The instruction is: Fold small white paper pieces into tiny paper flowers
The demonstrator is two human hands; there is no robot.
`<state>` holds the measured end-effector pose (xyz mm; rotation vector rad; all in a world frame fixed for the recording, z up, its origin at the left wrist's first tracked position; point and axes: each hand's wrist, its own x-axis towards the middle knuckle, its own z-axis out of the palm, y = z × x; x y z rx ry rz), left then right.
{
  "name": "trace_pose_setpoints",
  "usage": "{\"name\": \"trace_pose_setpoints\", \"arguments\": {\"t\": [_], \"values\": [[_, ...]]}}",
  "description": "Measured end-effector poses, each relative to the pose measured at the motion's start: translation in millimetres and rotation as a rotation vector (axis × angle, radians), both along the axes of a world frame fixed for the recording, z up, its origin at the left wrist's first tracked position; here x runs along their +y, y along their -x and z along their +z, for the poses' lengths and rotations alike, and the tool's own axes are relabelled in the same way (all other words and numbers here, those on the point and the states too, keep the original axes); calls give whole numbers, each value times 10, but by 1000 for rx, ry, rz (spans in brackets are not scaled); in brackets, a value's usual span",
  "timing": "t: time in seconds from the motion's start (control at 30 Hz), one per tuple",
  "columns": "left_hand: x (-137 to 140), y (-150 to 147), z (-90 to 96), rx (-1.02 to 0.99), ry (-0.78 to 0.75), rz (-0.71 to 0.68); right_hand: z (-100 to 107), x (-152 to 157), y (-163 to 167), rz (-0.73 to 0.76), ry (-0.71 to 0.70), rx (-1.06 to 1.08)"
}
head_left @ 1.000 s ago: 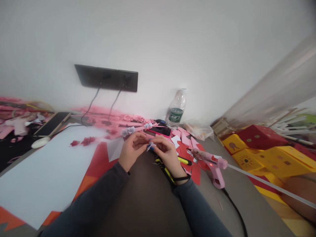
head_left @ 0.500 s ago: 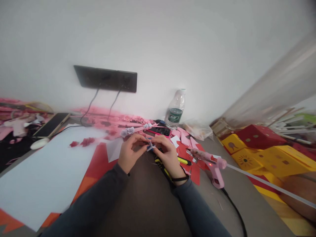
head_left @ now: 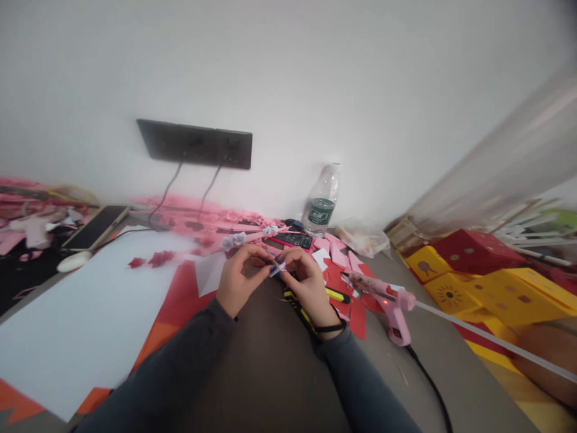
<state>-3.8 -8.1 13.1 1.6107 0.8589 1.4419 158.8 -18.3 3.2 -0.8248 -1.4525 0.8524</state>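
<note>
Between my two hands is a small folded piece of white paper [head_left: 277, 268], pinched at the fingertips over the table. My left hand [head_left: 243, 278] grips its left side with thumb and fingers closed. From the right, my right hand [head_left: 307, 284] pinches the same piece; a dark band circles that wrist. Under and beside my right hand lie yellow-and-black tools [head_left: 338, 294], partly covered by it. Just beyond the fingers are pale paper flowers [head_left: 234, 241] and a phone with a pink edge [head_left: 295, 240].
A pink glue gun [head_left: 383, 294] with a long glue stick rests at right, its cord running forward. White sheets [head_left: 90, 319] lie left over red paper. A water bottle [head_left: 321, 201] stands by the wall. Yellow boxes [head_left: 491, 288] and another person's arm [head_left: 547, 352] are far right.
The white paper piece has turned slightly between my fingertips. Both hands stay in nearly the same place, and the view has shifted a little.
</note>
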Motion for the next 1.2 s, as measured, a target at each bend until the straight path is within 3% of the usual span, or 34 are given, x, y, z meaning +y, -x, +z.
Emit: {"name": "trace_pose_setpoints", "arguments": {"t": [0.3,0.53,0.8,1.07,1.2], "values": [[42,5,-41,-68,76,-117,-88,20,2,3,120,59],[40,-7,-38,-35,108,-110,-82,35,13,1,131,129],[80,-10,-41,-132,319,-180,-68,34,-12,41,202,160],[60,-30,-54,-29,412,-286,-122,69,-17,56,177,162],[84,-12,-75,-22,403,-250,-115,63,-3,59,192,121]]}}
